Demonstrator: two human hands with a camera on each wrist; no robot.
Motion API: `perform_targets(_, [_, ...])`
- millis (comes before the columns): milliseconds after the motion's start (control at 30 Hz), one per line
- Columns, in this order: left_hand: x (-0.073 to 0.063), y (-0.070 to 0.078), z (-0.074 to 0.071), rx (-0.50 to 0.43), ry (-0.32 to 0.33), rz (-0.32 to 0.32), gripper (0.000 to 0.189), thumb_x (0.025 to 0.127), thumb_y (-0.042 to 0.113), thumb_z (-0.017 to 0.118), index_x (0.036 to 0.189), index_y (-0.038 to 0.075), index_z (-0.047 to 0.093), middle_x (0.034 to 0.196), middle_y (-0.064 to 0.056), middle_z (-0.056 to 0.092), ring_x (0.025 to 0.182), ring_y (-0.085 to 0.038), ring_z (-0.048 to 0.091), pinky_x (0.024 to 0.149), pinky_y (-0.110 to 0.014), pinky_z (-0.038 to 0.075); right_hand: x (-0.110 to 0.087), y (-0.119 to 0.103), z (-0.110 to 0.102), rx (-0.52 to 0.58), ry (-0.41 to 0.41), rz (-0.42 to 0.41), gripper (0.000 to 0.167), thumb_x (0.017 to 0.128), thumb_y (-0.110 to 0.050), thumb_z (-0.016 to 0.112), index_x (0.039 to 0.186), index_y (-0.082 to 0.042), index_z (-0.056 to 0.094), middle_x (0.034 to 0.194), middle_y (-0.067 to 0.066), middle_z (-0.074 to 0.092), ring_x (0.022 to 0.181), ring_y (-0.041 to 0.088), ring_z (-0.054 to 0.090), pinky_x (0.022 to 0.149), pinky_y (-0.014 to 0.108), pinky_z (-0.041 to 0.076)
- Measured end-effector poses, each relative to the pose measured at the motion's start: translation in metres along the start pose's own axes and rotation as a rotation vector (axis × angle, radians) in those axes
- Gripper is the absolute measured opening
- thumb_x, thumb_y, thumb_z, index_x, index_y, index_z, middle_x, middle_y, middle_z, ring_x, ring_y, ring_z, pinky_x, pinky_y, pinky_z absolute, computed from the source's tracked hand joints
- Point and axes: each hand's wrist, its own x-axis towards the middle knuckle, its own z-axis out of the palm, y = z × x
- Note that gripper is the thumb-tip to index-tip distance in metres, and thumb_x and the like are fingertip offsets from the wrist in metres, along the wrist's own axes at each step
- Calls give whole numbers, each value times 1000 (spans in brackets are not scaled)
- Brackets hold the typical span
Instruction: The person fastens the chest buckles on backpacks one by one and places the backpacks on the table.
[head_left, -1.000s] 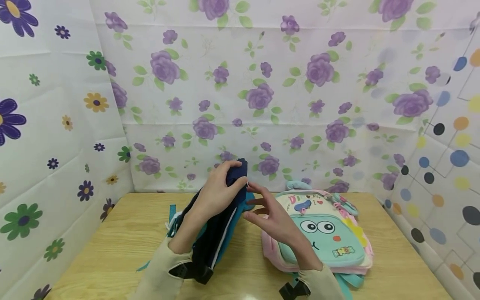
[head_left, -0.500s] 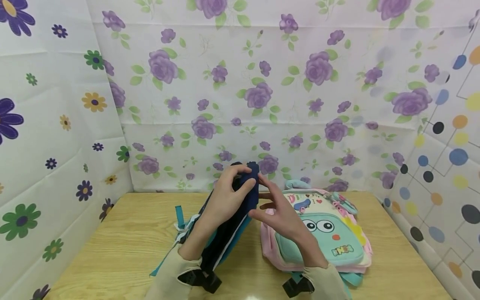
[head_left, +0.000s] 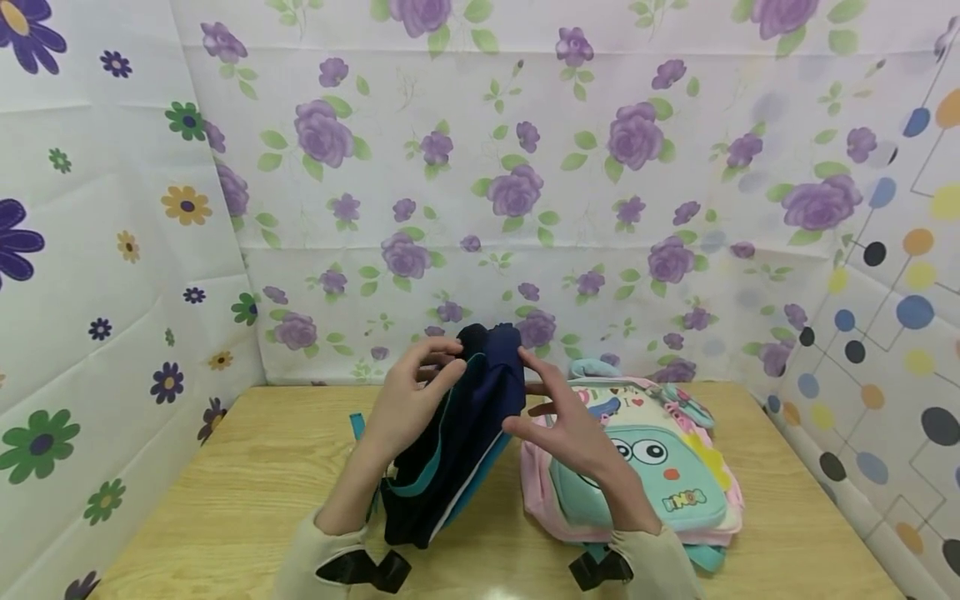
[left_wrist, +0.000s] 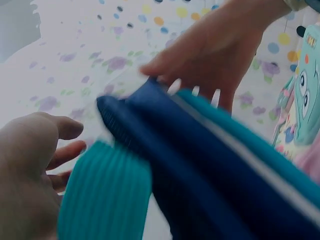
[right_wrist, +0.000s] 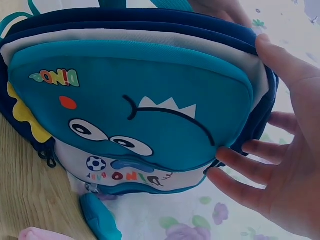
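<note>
A navy and teal children's backpack [head_left: 483, 421] stands tilted on its edge on the table, its strap side toward my left hand. In the right wrist view its teal dinosaur-face front pocket [right_wrist: 165, 82] shows upside down. My right hand [head_left: 566, 429] grips the bag's far end, thumb at the navy edge and fingertips on the teal front. Close beside the strap side is my left hand [head_left: 405, 404], fingers loosely bent. The left wrist view shows a gap between those fingers and the navy fabric, with a wide teal strap [left_wrist: 107, 195] in front.
A pink and mint backpack [head_left: 645, 467] with a cartoon face lies flat on the wooden table [head_left: 262, 467], right of the navy one. Flowered cloth [head_left: 450, 167] hangs behind the table, with patterned cloth at both sides.
The navy backpack has shifted slightly right and turned, showing more of its strap side. My left hand has let go of its top edge and moved left; the right hand now spans its end.
</note>
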Motion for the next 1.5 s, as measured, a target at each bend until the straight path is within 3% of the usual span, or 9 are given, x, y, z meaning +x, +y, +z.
perform_targets(300, [-21,-35,-34,1,20,-174,32,99,43,60,123,23,62,131,-5,60,112,-25,63,91,-44,53,1,4,-4,-17,3,-9,79,94,-31,69,156,-41,20,161,-3,24,134,29,49,98,49,48])
perform_targets(567, [-41,-61,-47,72,74,-216,32,100,38,58,121,15,65,127,-9,63,110,-25,62,89,-36,51,0,7,-6,-30,37,-31,71,97,-29,64,156,-36,25,158,0,29,132,29,50,97,50,48])
perform_targets(733, [-52,-78,-54,83,97,-268,30,100,37,59,120,16,65,123,-6,64,108,-23,61,82,-32,52,-1,10,-10,-64,47,-15,67,99,-29,63,155,-36,27,159,0,28,132,28,50,99,46,49])
perform_targets(1000, [-48,-90,-60,151,-5,-209,27,100,36,59,119,18,66,124,-3,65,106,-21,63,87,-36,52,0,13,-19,-71,83,-16,64,98,-24,64,153,-30,33,160,2,26,132,32,49,99,42,49])
perform_targets(1133, [-51,-92,-67,149,-73,-219,27,101,37,58,120,19,64,124,-5,64,106,-23,62,86,-39,51,0,16,-23,-75,77,-21,62,98,-22,64,153,-25,35,162,3,24,130,32,50,98,39,50])
perform_targets(1333, [-56,-98,-76,179,-87,-218,27,101,36,57,121,18,64,124,-5,64,108,-23,61,89,-41,49,-3,19,-32,-100,51,-6,60,99,-23,63,153,-28,36,161,0,26,129,29,51,97,40,50])
perform_targets(1500, [-57,-102,-83,224,-139,-238,30,101,33,58,125,15,61,129,-9,57,111,-25,59,90,-41,49,-6,21,-40,-101,21,7,59,99,-23,63,152,-29,37,161,3,26,132,32,49,98,41,48])
